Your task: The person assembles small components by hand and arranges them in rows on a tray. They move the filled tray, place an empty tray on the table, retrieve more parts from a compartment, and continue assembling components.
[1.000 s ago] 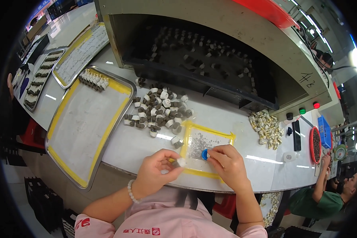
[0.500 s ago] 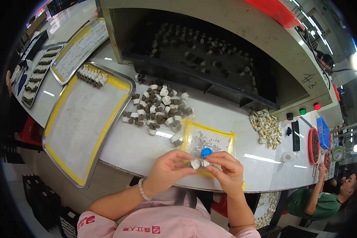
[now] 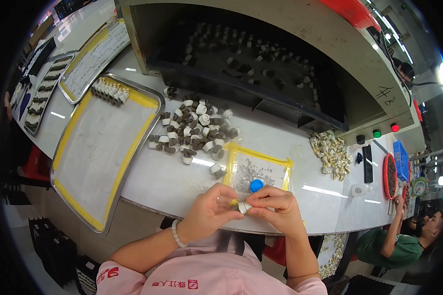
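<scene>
In front of my body both hands meet at one small white, cup-like part (image 3: 243, 207). My left hand (image 3: 207, 207) is closed, thumb and fingertips around its left side, where a yellowish bit shows between them. The thumb and fingers of my right hand (image 3: 278, 208) pinch it from the right and partly cover it. Just beyond my fingers a round blue cap (image 3: 256, 185) rests on a yellow-taped sheet (image 3: 276, 172) with grey spots. A heap of white-and-dark-grey parts (image 3: 202, 123) lies farther off to the left.
A metal tray (image 3: 110, 137) with yellow-taped edges lies left, a row of parts at its far end. A large machine (image 3: 147, 44) with a dark opening stands at the back. Right are a heap of cream parts (image 3: 331, 155), a red basket (image 3: 390, 176) and another person (image 3: 396, 241).
My right hand has moved slightly left, to my left hand. Two white pieces, seen side by side between the hands before, now appear as one at my fingertips.
</scene>
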`<action>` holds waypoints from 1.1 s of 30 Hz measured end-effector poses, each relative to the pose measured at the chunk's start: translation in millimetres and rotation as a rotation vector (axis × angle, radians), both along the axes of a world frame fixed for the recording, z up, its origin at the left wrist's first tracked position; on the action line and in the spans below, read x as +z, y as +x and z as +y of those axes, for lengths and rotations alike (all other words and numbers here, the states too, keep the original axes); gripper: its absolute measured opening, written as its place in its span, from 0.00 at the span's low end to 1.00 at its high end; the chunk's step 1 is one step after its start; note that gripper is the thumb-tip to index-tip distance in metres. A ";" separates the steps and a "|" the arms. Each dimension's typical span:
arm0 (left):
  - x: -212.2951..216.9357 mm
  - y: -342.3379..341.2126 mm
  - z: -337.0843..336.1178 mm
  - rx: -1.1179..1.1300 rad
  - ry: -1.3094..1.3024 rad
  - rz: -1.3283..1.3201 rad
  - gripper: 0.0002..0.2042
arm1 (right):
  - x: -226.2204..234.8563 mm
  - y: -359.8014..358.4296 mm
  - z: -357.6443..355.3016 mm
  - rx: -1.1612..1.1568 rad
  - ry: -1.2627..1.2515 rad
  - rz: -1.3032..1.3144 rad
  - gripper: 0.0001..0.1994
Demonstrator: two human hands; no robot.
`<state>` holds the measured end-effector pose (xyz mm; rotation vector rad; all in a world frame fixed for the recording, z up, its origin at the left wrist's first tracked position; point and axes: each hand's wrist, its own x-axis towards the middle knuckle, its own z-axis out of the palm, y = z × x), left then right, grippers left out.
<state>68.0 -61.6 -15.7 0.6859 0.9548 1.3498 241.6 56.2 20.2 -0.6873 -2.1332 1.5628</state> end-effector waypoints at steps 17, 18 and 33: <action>42.0 -98.2 -34.6 0.454 0.026 0.939 0.10 | -3.6 100.5 77.5 -0.660 0.788 -0.428 0.11; 47.1 -113.9 -35.6 0.498 0.028 1.093 0.11 | -7.8 107.4 84.2 -0.660 0.811 -0.468 0.11; 4.6 -243.6 21.8 0.671 0.106 1.741 0.10 | -13.3 81.2 50.1 -0.609 0.531 -0.434 0.11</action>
